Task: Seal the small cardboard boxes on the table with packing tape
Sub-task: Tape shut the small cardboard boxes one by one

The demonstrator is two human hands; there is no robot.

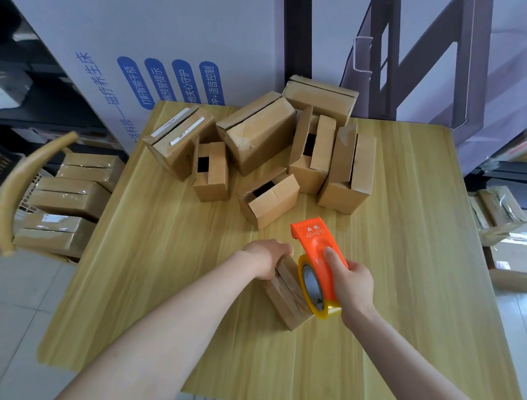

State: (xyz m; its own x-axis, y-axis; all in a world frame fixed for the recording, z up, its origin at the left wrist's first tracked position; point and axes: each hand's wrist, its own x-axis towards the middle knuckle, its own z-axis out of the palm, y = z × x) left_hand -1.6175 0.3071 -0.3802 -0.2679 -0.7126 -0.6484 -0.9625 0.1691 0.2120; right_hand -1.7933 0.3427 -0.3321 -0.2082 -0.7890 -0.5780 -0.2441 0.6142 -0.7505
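A small cardboard box (pixel 289 299) lies near the middle of the wooden table (pixel 184 304). My left hand (pixel 267 257) grips its far end, fingers curled over the top edge. My right hand (pixel 348 282) holds an orange tape dispenser (pixel 317 245) with a roll of clear yellowish tape (pixel 326 309), and the roll rests on the box's top. The dispenser's toothed end points away from me. Several more cardboard boxes (pixel 260 139) are piled at the far side of the table, some with flaps standing open.
A chair (pixel 13 192) to the left of the table carries several boxes (pixel 66 200) with tape on them. A large white carton (pixel 174 35) stands behind the table. More wrapped parcels (pixel 497 215) lie on the floor at the right.
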